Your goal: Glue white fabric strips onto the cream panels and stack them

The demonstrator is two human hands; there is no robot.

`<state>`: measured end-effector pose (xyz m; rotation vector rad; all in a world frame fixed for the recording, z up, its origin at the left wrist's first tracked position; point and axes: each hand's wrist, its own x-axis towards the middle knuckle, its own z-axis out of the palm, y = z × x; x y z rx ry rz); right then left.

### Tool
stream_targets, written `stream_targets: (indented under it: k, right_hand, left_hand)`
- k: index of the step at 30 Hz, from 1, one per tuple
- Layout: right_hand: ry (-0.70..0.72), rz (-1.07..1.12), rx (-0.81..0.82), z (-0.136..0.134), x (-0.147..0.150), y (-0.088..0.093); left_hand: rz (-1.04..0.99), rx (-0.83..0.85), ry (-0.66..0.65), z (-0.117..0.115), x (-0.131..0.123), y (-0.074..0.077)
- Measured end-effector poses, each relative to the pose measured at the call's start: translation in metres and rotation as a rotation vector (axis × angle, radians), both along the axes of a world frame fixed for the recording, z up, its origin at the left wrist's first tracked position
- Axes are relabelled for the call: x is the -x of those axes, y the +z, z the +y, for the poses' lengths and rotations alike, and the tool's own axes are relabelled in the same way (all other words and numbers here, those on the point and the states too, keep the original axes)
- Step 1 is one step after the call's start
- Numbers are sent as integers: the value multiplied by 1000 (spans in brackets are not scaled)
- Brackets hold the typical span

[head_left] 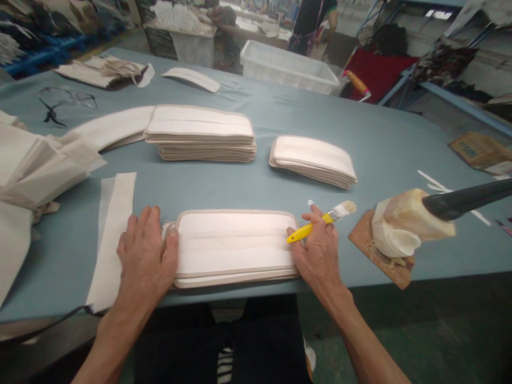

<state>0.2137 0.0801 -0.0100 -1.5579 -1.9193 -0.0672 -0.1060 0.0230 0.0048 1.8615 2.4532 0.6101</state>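
Observation:
A stack of cream fabric pieces with rounded corners lies at the table's near edge. My left hand rests flat against the stack's left end, fingers stretched out and the thumb on its corner. My right hand presses against the stack's right end and holds a small yellow-handled brush, bristles pointing up and right.
Two more stacks of the same pieces sit further back on the blue table. A glue-crusted pot with a black handle stands on a board at the right. White strips, loose fabric and a clear bin surround them. Another person stands far back.

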Motion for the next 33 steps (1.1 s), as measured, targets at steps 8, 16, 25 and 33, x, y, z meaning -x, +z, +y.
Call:
stream_targets:
  k: [8, 16, 25, 33]
  right_hand:
    - [304, 247, -79, -40, 71, 16]
    - [596, 278, -58, -52, 70, -2]
    - [498, 47, -115, -49, 53, -9]
    - [351, -76, -221, -54, -2, -25]
  left_hand:
    - [147, -284, -586, -33, -87, 7]
    - [342, -289, -640, -39, -84, -14]
    - [333, -275, -596, -47, -69, -19]
    - [193, -302, -515, -66, -24, -20]
